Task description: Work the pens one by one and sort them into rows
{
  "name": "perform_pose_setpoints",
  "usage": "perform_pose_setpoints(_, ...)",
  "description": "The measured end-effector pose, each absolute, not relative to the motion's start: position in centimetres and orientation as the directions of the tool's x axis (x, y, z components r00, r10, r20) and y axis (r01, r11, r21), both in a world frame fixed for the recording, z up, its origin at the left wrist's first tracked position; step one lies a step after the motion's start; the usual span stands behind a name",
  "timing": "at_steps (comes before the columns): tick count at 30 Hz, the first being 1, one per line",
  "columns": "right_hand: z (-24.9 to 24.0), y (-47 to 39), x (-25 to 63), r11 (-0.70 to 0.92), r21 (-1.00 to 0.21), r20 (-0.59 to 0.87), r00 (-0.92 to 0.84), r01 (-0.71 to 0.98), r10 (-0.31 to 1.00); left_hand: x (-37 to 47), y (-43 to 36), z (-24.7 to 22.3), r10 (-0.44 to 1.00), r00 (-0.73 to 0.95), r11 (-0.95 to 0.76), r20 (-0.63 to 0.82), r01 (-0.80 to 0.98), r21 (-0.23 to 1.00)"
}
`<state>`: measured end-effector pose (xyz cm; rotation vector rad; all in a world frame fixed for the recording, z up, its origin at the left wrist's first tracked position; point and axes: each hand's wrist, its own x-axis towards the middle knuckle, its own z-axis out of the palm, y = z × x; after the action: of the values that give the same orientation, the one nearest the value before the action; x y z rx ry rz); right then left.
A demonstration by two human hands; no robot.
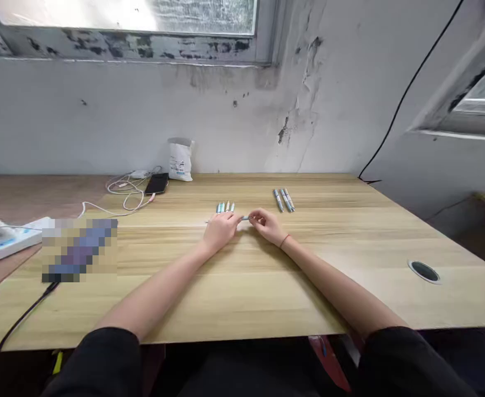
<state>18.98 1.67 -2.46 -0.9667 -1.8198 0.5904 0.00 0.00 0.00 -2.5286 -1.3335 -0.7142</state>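
Note:
Between my two hands, just above or on the wooden desk (242,298), lies a slim blue-grey pen (246,218), held roughly level. My left hand (221,227) is closed around its left part, and a thin tip shows past that hand on the left. The fingers of my right hand (265,223) pinch the pen's right end. Right behind my left hand several pens (225,207) with light blue, white and beige ends lie side by side, partly hidden by the hand. Farther right, another small group of capped pens (284,200) in blue-grey and beige lies in a row.
A black phone (157,183) with a white cable (130,193) lies at the back left, near a white packet (180,160) against the wall. At left are a blurred-out device (79,251) and a power strip (15,242). A round grommet hole (424,271) sits at right.

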Motion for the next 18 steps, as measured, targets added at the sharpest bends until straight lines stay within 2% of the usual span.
perform_pose_setpoints(13, -1.8, 0.9, 18.9, 0.464, -0.818, 0.441, -0.149, 0.341, 0.885, 0.1, -0.3, 0.1, 0.697, 0.474, -0.601, 0.538, 0.796, 0.077)
perform_pose_setpoints(18, -1.9, 0.6, 18.9, 0.425, -0.827, 0.389, -0.169, 0.367, 0.905, 0.0, -0.7, 0.2, 0.686, 0.484, -0.611, 0.544, 0.788, 0.069)
